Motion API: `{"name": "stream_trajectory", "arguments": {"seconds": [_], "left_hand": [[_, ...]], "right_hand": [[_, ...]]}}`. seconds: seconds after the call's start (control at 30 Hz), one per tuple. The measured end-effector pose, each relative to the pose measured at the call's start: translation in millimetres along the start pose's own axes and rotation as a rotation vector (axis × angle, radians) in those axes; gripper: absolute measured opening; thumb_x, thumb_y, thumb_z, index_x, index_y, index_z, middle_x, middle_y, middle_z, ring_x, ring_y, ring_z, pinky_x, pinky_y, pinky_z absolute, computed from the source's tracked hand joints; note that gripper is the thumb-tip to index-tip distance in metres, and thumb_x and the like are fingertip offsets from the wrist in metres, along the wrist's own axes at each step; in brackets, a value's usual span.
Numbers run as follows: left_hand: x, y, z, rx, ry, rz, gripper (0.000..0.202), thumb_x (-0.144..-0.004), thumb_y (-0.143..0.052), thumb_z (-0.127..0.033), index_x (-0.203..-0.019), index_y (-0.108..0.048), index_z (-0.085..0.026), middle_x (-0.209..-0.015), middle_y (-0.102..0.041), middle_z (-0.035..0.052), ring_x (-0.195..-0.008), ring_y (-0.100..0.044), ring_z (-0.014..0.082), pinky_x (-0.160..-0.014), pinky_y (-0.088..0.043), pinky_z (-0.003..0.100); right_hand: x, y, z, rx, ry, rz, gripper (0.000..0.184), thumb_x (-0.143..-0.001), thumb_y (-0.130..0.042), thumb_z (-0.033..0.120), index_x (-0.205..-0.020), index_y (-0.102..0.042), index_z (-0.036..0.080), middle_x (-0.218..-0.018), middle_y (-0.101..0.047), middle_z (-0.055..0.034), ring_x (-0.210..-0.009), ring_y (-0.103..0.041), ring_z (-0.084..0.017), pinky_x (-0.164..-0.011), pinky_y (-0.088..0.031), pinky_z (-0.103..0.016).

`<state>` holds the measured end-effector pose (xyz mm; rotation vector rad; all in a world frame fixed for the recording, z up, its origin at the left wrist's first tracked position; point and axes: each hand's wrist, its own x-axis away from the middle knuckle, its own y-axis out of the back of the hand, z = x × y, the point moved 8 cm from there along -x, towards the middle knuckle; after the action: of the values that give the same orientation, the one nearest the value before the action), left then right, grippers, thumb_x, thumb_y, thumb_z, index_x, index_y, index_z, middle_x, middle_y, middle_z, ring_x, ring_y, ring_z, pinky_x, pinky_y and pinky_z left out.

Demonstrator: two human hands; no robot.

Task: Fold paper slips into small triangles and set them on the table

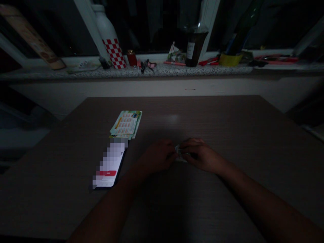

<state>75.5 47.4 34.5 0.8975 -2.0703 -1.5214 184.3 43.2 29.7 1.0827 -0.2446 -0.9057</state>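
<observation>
Dim in here. Biggest first: wood-look bench (227, 116), pushed up near a speckled sill (164, 71) carrying a red-checkered bottle (116, 52) and a dark lidded cup (195, 47). Left hand (162, 154) and right hand (198, 151) meet mid-bench. Phone (108, 165) lies screen lit (partly pixelated) by the left forearm, far end up against a stack of printed cards (126, 123). Smallest: a pale scrap of paper (179, 156) on the bench between the hands, mostly covered. Fingers of both touch it; pinched or just pressed, can't tell from here. Step in hand, my read: two-handed fingertip work on the scrap. Next move calls for fine control, one hand steadying while the other adjusts.
</observation>
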Motion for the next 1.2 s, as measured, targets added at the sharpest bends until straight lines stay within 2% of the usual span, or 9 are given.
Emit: {"name": "stream_trajectory", "arguments": {"seconds": [0.2, 0.5, 0.63, 0.77, 0.87, 1.0, 1.2], "left_hand": [[2.1, -0.1, -0.5, -0.008, -0.041, 0.032, 0.018, -0.082, -0.058, -0.035, -0.087, -0.066, -0.020, -0.090, -0.059, 0.0022, -0.086, -0.055, 0.0175, -0.076, -0.041, 0.029], [4.2, -3.2, 6.0, -0.042, -0.026, 0.106, 0.015, -0.083, -0.056, -0.028, -0.085, -0.068, -0.020, -0.090, -0.061, 0.0038, -0.086, -0.056, 0.0187, -0.078, -0.040, 0.031], [3.8, -3.6, 7.1, -0.013, -0.031, 0.089, 0.018, -0.085, -0.051, -0.026, -0.087, -0.068, -0.020, -0.088, -0.062, 0.0035, -0.085, -0.057, 0.0182, -0.075, -0.040, 0.030], [2.8, -5.6, 11.6, 0.018, 0.030, 0.065, 0.018, -0.085, -0.049, -0.026, -0.086, -0.065, -0.019, -0.087, -0.062, 0.0034, -0.080, -0.057, 0.0170, -0.073, -0.041, 0.029], [1.5, -6.4, 14.5, -0.003, 0.102, 0.060, 0.018, -0.084, -0.050, -0.028, -0.085, -0.064, -0.017, -0.085, -0.063, 0.0043, -0.077, -0.057, 0.0174, -0.070, -0.041, 0.029], [-1.3, -5.6, 11.3, -0.041, 0.138, 0.053, 0.021, -0.085, -0.046, -0.027, -0.085, -0.063, -0.016, -0.082, -0.064, 0.0056, -0.075, -0.059, 0.0183, -0.069, -0.042, 0.029], [-4.8, -6.0, 7.3, -0.119, 0.155, 0.041, 0.023, -0.086, -0.043, -0.027, -0.084, -0.062, -0.015, -0.083, -0.065, 0.0068, -0.076, -0.060, 0.0204, -0.069, -0.044, 0.032]], "right_hand": [[1.1, 1.3, 1.1, -0.013, 0.025, 0.016, 0.022, -0.080, -0.065, 0.029, -0.101, -0.067, 0.024, -0.107, -0.067, -0.0043, -0.101, -0.057, -0.022, -0.089, -0.039, -0.039], [3.1, 1.1, -0.5, -0.009, 0.046, 0.023, 0.025, -0.076, -0.068, 0.029, -0.100, -0.067, 0.023, -0.110, -0.066, -0.0051, -0.103, -0.057, -0.023, -0.090, -0.038, -0.040], [2.9, 2.0, -0.2, -0.015, 0.038, 0.030, 0.022, -0.077, -0.066, 0.025, -0.099, -0.067, 0.023, -0.110, -0.066, -0.0052, -0.104, -0.056, -0.023, -0.090, -0.038, -0.040], [1.2, 2.6, 1.7, -0.022, 0.034, 0.023, 0.014, -0.079, -0.061, 0.017, -0.090, -0.068, 0.022, -0.107, -0.067, -0.0045, -0.102, -0.057, -0.021, -0.089, -0.038, -0.039], [-0.1, 1.5, 0.9, -0.018, 0.012, 0.013, 0.011, -0.081, -0.059, 0.017, -0.086, -0.068, 0.022, -0.104, -0.067, -0.0039, -0.101, -0.057, -0.020, -0.089, -0.038, -0.038], [-1.0, -2.2, -1.8, -0.007, -0.015, -0.009, 0.012, -0.085, -0.058, 0.024, -0.093, -0.067, 0.023, -0.102, -0.067, -0.0041, -0.100, -0.057, -0.020, -0.089, -0.038, -0.038], [-1.9, -5.4, -4.8, -0.005, -0.045, -0.052, 0.016, -0.085, -0.058, 0.023, -0.099, -0.065, 0.024, -0.101, -0.066, -0.0044, -0.098, -0.057, -0.020, -0.089, -0.039, -0.038]]}}
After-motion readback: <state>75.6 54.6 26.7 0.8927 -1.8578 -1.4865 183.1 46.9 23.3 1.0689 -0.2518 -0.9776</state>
